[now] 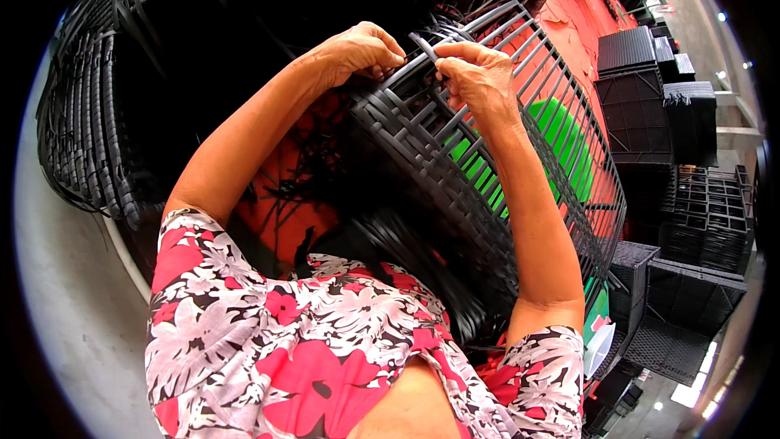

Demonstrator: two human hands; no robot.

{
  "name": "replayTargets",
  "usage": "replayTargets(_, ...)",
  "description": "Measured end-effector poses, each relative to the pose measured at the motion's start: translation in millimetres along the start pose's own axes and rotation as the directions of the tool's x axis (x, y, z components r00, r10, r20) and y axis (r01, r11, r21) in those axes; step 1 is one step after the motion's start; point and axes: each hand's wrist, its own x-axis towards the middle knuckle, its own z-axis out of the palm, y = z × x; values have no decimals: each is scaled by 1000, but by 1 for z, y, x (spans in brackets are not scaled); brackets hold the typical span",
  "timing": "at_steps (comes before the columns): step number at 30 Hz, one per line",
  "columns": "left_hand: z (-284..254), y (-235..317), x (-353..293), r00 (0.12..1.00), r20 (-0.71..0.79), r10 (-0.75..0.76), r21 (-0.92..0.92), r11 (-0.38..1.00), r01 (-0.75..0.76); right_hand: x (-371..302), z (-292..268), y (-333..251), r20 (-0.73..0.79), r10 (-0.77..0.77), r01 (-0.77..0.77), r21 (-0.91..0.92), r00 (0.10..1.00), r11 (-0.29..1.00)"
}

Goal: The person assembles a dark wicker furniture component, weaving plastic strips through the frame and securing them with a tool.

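While the right hand (485, 85) pinches a flat grey plastic strip (422, 45) by a dark-grey slatted frame (445, 181), the left hand (364, 52) bunches its fingers (can't tell around what). Strip's probably light, bendy; hold its tip.

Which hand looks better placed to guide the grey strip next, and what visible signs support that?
Right, probably. The right hand appears to pinch the strip at the frame. The left hand is close by, but whether it grips anything is unclear.
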Motion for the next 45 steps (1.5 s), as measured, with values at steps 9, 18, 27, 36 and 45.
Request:
replayTargets(9, -14, -26, 15, 990, 139, 11, -528, 847, 65, -3, 12, -18, 158, -317, 319, -767, 935, 557)
replayTargets(18, 1, -33, 12, 991, 126, 44, -458, 889, 18, 46, 17, 7, 265, -136, 281, -650, 955, 706)
replayTargets(27, -30, -34, 32, 944, 288, 162, -245, 965, -91, -49, -26, 27, 94, -393, 302, -806, 915, 509)
replayTargets(36, -108, 3, 59, 525, -236, 818, 948, 76, 308, -182, -58, 65, -34, -204, 56, -906, 978, 420)
replayTargets(45, -32, -47, 28, 944, -326, 50, 49, 998, -36, -187, -47, 69, -127, -265, 5, -894, 956, 448)
